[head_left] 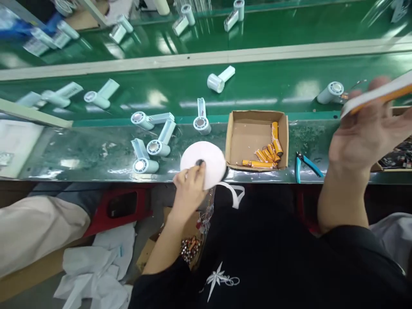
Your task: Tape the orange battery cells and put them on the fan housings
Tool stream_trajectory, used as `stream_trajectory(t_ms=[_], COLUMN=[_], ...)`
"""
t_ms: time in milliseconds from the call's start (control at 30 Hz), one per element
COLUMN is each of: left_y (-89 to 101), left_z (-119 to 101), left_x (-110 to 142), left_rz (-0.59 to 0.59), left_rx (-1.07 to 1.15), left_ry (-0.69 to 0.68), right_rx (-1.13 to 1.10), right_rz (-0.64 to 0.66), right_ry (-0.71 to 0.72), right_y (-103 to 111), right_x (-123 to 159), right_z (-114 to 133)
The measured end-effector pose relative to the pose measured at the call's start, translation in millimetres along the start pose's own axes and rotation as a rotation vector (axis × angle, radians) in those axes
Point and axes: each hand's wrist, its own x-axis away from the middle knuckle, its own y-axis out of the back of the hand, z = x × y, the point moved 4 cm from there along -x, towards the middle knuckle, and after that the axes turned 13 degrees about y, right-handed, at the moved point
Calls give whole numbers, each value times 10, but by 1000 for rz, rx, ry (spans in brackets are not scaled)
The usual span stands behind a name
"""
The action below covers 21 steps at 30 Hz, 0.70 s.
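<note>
My left hand [189,184] is closed at the near edge of a roll of white tape [209,159], its fingertips near the dark centre hole. A loose white strip [234,193] hangs from the roll below the bench edge. At the far right my raised right hand [370,124] grips a flat white-and-orange object [383,92], partly cut off by the frame; its kind is unclear. Just right of the roll stands a cardboard box [228,139] with several orange-wrapped battery cells [260,164] in it. Cutting pliers with blue handles [309,165] lie between the box and my right hand.
Several pale blue handheld fan bodies [159,146] lie on the bench left of the roll. More fan bodies [220,81] rest on the green belt [257,86] behind. One fan body with wires [331,92] is near my right hand. A red stool [125,206] stands lower left.
</note>
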Motion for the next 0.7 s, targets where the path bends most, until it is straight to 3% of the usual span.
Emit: stream_trajectory(t_ms=[67,133,200,267,367,433,500,567,633,700], left_y=[17,65,128,148,84,24,-50,-163,-331,-536], left_z=[272,323,185,-47,-302,-404,-552,-812,-1159,-1502], left_x=[-219,-529,-934,-1407,-2053,-2338,-2580,-2855,-3154,-3436], left_rz=[128,97,-33,-78,127,309,381,338,298,332], left_rx=[52,139,162,71,-199,-337,-376,-336,-275,-238], left_ry=[47,63,87,128,294,333,202,-72,-364,-563], right_rx=[-38,-49,-34,-65,-122,-65,22,69,58,2], right_rz=[-134,-101,-53,-139,-262,-236,-213,-242,-205,-96], right_ry=[132,149,109,144,130,42,80,266,382,373], right_y=[113,66,-9,7,210,433,673,831,807,616], right_x=[191,381,456,425,365,356,302,132,-166,-532], right_z=[-24,-111,-215,-259,-281,-294,-247,-133,-66,-110])
